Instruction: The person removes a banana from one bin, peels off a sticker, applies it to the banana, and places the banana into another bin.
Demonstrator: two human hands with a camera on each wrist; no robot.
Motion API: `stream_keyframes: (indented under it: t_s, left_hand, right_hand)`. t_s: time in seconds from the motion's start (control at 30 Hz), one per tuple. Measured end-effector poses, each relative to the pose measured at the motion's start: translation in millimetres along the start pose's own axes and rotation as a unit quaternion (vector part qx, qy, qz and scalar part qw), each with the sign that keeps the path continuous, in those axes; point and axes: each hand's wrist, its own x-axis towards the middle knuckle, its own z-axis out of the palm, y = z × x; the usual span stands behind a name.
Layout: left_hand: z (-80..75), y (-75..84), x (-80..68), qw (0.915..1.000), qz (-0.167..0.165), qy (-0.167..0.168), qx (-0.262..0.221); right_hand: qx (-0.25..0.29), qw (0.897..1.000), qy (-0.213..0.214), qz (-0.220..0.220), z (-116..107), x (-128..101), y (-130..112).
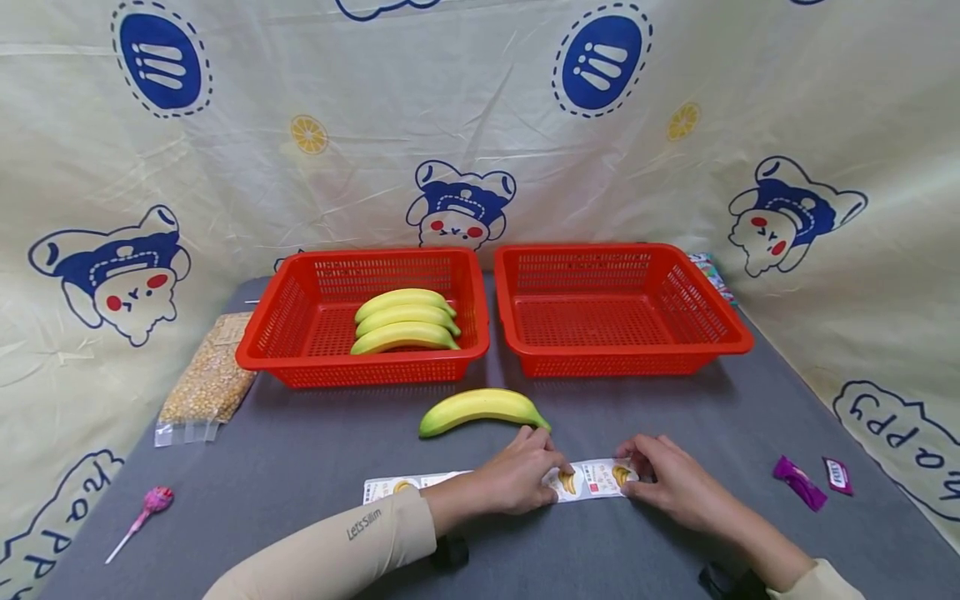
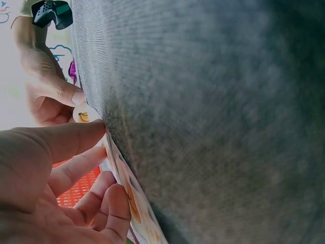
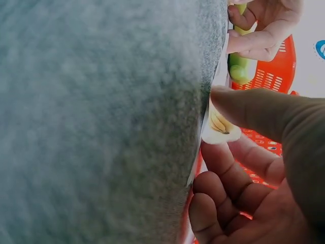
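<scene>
A strip of white labels (image 1: 597,479) printed with banana pictures lies across the grey cloth. My left hand (image 1: 516,477) pinches the strip near its middle, thumb on the near edge and fingers on the far edge. At the strip's right end my right hand (image 1: 671,482) holds a rounded banana label (image 3: 221,124) between thumb and index finger. In the right wrist view this label stands up from the cloth; whether it is fully off the strip I cannot tell. Just beyond the left hand lies a single banana (image 1: 480,407), its stem end close to the fingers.
At the back left a red basket (image 1: 360,373) holds several bananas (image 1: 405,317); another red basket (image 1: 622,365) stands right of it. A bag of corn kernels (image 1: 210,375) and a lollipop (image 1: 157,499) lie left. Purple wrapped candies (image 1: 799,482) lie right.
</scene>
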Motion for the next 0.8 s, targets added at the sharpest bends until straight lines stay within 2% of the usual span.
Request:
stream_keyframes:
  t_s: [0.3,0.57,0.8]
  left_hand:
    - [-0.2,-1.4,1.0,1.0,-0.002,-0.006,-0.007]
    - [-0.6,-1.2,0.6,1.0,0.001,-0.005,-0.004]
    - [-0.5,-1.2,0.3,1.0,0.002,-0.005,-0.004]
  right_hand:
    - [0.021,0.998,0.03,-0.048,0.9,-2.0,6.3]
    - [0.051,0.997,0.013,-0.058,-4.8,-6.3,7.9]
    - [0.068,0.991,0.06,-0.095,1.7,-7.7,6.2]
